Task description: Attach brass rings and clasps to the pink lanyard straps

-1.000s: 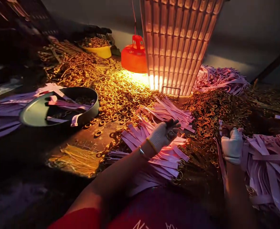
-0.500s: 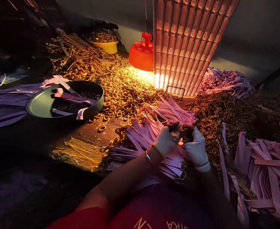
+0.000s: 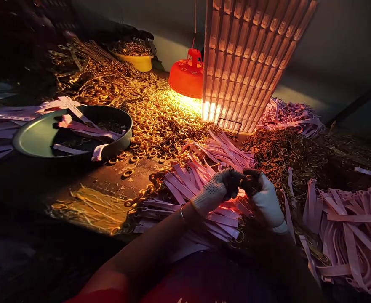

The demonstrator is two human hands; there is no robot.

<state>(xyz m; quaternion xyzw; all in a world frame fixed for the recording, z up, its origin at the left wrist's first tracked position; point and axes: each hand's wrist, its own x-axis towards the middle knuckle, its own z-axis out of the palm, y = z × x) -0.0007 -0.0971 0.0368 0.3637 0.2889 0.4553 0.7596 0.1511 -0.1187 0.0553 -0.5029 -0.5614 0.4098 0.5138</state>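
Observation:
My left hand, in a pale glove with dark fingertips, is closed with its fingers curled. Close beside it, almost touching, my right hand wears a similar glove and is pinched. What the fingers hold is hidden by the dark fingertips. Beneath both hands lies a heap of pink straps, some ending in metal rings. One pink strap end shows just below my fingers, but I cannot tell whether it is gripped.
Loose brass-coloured rings spread under a red hanging lamp. A slatted panel stands behind my hands. To the left are a dark round pan and a yellow tub. More pink straps pile up at the right.
The view has shifted slightly. My left hand has turned so that the back of its dotted glove shows and its fingers curl inward. Both hands remain close together over the straps.

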